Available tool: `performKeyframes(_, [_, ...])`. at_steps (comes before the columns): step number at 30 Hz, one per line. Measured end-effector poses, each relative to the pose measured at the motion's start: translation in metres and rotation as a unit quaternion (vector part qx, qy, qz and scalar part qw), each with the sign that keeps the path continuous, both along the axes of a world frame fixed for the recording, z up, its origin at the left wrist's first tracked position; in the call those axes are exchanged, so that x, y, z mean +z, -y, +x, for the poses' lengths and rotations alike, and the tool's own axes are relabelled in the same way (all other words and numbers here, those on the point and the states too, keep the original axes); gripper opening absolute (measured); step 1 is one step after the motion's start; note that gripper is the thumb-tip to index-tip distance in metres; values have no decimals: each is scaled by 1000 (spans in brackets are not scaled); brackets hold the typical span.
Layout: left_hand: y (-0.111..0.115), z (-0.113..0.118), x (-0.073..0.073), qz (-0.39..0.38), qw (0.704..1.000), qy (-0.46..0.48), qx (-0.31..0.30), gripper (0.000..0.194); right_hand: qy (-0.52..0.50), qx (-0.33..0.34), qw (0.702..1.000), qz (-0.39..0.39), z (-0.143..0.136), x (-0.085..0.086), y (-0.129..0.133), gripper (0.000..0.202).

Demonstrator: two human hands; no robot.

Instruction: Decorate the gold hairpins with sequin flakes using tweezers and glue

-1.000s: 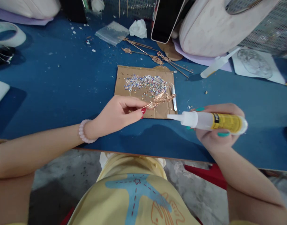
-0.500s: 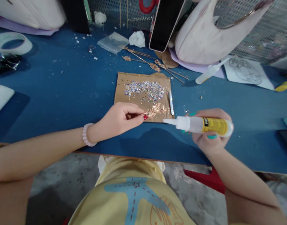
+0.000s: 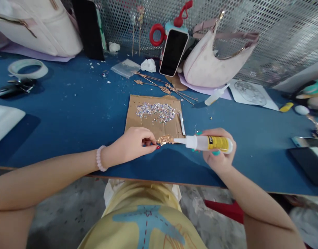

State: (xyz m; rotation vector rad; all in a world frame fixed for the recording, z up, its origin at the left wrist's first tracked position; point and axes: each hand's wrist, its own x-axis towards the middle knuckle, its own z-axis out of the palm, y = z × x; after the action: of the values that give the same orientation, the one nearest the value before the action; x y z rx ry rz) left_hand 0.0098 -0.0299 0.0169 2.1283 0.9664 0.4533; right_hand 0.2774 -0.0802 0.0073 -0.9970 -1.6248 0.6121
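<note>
My left hand point(image 3: 138, 142) pinches the thin stem of a copper-coloured ornamental hairpin point(image 3: 166, 139), its filigree head pointing right over the near edge of a cardboard piece point(image 3: 153, 129). In my right hand point(image 3: 221, 152) lies a glue bottle point(image 3: 205, 142) with a yellow label, held sideways. Its white nozzle points left and meets, or nearly meets, the right end of the ornament. On the cardboard are many tiny shiny chips point(image 3: 156, 111) in blue, pink and silver. Tweezers point(image 3: 182, 122) rest along the cardboard's right edge.
Behind the cardboard lie several more copper-coloured hairpins point(image 3: 165, 89) and a plastic bag point(image 3: 125, 68). A phone point(image 3: 173, 52) leans upright near a pale handbag point(image 3: 213, 62). A second small bottle point(image 3: 216, 96) lies to the right. Tape point(image 3: 28, 69) sits far left.
The glue bottle's nozzle has come left to the ornament's tip. The ornament now points level to the right beyond the left fingers. The view has tilted up, showing more of the back.
</note>
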Motion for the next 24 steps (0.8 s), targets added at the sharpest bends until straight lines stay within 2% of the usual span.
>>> performKeyframes(3, [0, 0, 1, 0, 1000, -6, -12, 10, -32, 10, 999, 7, -1, 0, 0, 42])
performKeyframes(7, [-1, 0, 0, 9, 999, -11, -31, 14, -30, -2, 999, -18, -1, -2, 0, 47])
performKeyframes(11, [-2, -1, -1, 16, 999, -16, -39, 17, -27, -15, 1000, -5, 0, -3, -1, 50])
performKeyframes(24, [0, -1, 4, 16, 997, -36, -64, 27, -55, 5, 998, 4, -6, 2, -2, 42])
